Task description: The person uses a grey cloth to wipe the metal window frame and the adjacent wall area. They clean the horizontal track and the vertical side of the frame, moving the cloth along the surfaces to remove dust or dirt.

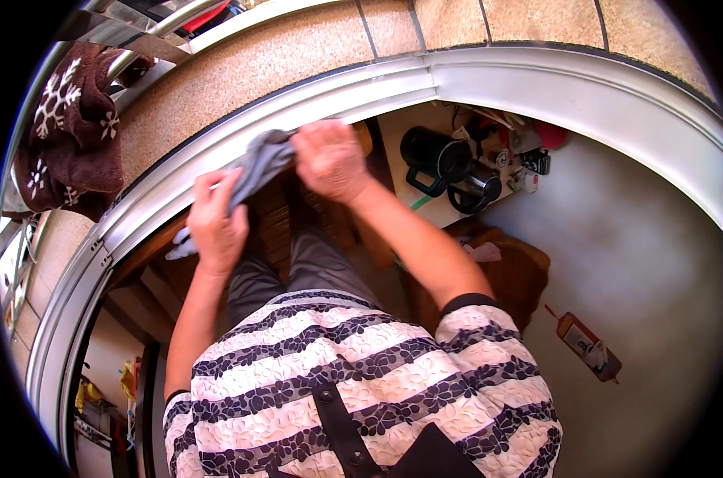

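Observation:
A grey cloth [259,169] is stretched between my two hands above the inner edge of the white window frame [321,94]. My left hand [218,227] grips one part of it, with a loose pale end [183,245] sticking out beyond the wrist side. Farther up and to the right, my right hand [329,159] is closed over the other end, fingers curled down. How the cloth lies inside each palm is hidden.
Beyond the frame runs a speckled tan ledge [242,68]. A brown snowflake-patterned cloth [74,131] hangs on metal rails at the far left. To the right, a dark jug [434,155] and a steel mug [477,187] stand on a cluttered surface near a wooden seat [513,267].

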The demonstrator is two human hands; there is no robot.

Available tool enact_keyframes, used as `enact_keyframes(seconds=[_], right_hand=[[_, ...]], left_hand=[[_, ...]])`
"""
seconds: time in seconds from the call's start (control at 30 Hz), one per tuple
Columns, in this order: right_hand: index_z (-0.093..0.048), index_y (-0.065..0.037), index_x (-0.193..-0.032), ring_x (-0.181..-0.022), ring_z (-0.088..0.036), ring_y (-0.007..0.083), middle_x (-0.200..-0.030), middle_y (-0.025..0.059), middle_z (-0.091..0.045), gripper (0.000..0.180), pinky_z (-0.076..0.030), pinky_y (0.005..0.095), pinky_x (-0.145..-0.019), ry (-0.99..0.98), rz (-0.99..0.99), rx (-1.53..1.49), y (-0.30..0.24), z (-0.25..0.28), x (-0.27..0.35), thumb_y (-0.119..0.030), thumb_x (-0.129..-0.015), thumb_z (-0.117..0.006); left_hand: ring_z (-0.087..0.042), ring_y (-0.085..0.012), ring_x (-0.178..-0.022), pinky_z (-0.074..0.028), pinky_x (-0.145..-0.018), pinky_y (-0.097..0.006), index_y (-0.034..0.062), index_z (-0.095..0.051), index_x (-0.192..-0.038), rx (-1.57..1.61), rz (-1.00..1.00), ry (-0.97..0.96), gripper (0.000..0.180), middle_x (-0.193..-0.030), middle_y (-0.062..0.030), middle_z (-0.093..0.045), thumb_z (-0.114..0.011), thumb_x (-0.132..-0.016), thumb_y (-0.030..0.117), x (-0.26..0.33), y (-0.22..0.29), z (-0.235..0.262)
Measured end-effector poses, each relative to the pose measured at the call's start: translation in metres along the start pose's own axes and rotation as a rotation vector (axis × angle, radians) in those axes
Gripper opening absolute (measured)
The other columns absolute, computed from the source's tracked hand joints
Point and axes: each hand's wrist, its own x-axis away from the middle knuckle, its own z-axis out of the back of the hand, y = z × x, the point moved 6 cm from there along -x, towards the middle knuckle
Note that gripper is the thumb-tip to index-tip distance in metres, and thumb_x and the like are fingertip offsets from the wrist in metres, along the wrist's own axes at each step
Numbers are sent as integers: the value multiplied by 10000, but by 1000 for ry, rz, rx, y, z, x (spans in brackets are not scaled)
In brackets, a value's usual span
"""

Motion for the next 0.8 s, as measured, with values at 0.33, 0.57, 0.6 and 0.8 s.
enact_keyframes(seconds=[0.33,0.57,0.6,0.8], right_hand=[[-625,-2,-976,-928,-540,297,-978,114,-580,267,-408,404,-895,-166,-116,346,119,52,28,-99,-732,-574],[-635,35,-909,-878,-528,266,-904,135,-610,251,-419,370,-712,-416,-116,683,113,38,24,-130,-737,-553],[-636,14,-885,-865,-527,250,-885,119,-614,233,-417,371,-689,-524,-113,713,116,36,19,-137,-728,-553],[-664,-35,-882,-812,-600,228,-910,153,-621,222,-504,308,-540,-780,-228,757,132,12,19,-180,-749,-560]], left_hand=[[-587,-327,-794,-496,-653,-409,53,-555,-1118,213,-252,-182,470,-972,-133,-512,-602,-656,-17,-66,100,-116],[-590,-329,-777,-498,-643,-416,66,-563,-1090,202,-194,-237,429,-958,-126,-507,-599,-669,-10,-66,98,-127],[-589,-330,-774,-498,-640,-418,69,-563,-1090,205,-202,-239,427,-956,-125,-508,-599,-671,-7,-68,99,-127],[-592,-355,-732,-496,-613,-438,59,-546,-1062,150,-245,-247,385,-933,-149,-515,-565,-684,-9,-75,110,-138]])
